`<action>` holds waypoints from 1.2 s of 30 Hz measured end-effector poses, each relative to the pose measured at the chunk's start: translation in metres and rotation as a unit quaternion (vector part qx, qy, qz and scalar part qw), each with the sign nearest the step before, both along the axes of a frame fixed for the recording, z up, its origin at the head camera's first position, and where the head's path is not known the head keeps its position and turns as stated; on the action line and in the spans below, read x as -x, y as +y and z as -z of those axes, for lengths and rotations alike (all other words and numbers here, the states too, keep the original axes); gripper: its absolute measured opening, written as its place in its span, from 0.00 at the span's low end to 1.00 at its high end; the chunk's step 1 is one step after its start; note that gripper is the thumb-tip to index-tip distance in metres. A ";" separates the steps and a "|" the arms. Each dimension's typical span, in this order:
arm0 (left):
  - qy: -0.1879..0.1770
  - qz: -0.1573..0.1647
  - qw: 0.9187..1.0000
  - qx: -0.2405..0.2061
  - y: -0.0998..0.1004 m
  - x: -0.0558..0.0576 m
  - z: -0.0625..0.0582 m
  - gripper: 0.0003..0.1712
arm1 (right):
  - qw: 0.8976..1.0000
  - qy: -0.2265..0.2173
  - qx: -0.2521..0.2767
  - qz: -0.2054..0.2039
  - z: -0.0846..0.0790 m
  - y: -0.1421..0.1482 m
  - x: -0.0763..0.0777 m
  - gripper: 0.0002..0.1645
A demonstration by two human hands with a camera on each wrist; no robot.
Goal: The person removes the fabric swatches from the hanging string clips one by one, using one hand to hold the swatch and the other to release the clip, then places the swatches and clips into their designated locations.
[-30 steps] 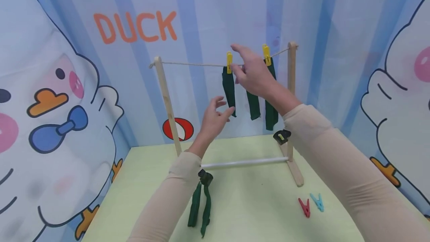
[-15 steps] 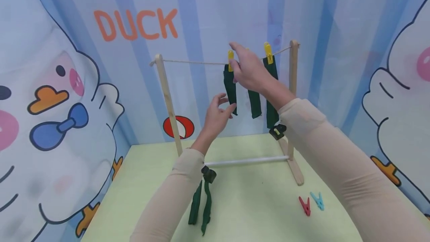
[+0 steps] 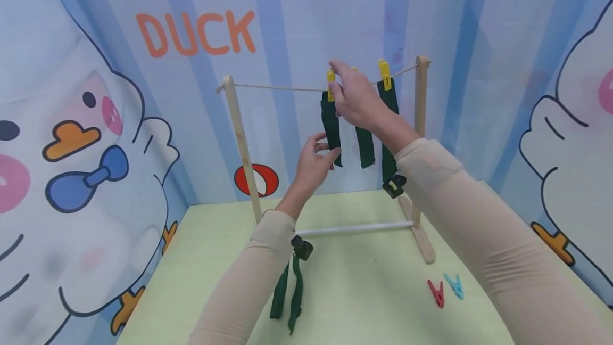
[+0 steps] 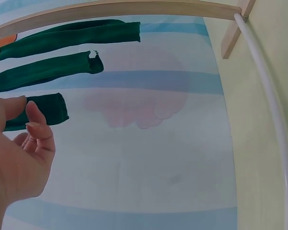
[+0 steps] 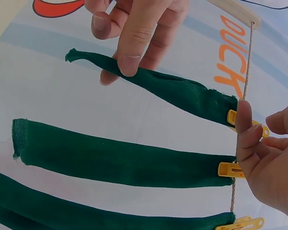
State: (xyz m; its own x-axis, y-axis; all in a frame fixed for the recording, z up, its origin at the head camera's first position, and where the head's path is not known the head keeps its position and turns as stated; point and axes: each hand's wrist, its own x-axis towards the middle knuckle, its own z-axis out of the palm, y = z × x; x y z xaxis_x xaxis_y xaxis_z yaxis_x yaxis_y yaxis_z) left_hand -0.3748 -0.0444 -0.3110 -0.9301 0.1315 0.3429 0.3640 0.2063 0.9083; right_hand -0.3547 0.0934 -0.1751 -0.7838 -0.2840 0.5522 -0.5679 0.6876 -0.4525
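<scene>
By the left hand (image 3: 312, 168), the leftmost green cloth strip (image 3: 330, 124) is pinched near its lower end, perhaps to steady it. Its top is secured to the cord (image 3: 282, 88) by a yellow clothespin (image 3: 330, 95), so the strip is suspended between the hands. Beside that clothespin the right hand (image 3: 358, 101) is held, fingers loosely parted; contact cannot be judged. Farther right, a middle strip (image 3: 365, 149) and a right strip (image 3: 393, 100) are likewise pegged.

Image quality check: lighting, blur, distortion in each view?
Head: fairly even light, soft shading on the table, DUCK lettering legible. Left wrist: dimmest of the three; the rod bows, likely lens distortion, since it looks straight in head. Right wrist: brighter than left, edges of the middle strip look sharp, no obvious motion blur on the fingers.
</scene>
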 end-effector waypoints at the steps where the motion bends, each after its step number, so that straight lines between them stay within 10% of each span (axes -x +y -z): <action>1: -0.001 0.001 1.000 0.001 0.000 0.000 0.000 0.31 | 1.000 -0.002 0.003 0.001 0.001 0.000 0.000 0.32; 13: 0.017 0.017 0.999 0.042 -0.001 -0.002 0.007 0.10 | 0.999 -0.008 0.039 0.003 0.005 0.000 0.003 0.30; 36: 0.013 0.015 0.999 0.051 -0.001 -0.004 0.008 0.09 | 0.997 0.032 0.070 0.006 0.006 -0.002 0.006 0.27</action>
State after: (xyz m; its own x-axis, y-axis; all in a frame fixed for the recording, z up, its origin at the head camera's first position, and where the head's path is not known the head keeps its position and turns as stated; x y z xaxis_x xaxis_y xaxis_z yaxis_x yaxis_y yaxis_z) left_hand -0.3713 -0.0459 -0.3189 -0.9160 0.1953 0.3504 0.3948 0.2848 0.8735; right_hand -0.3609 0.0914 -0.1816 -0.7492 -0.1909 0.6342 -0.5901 0.6274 -0.5082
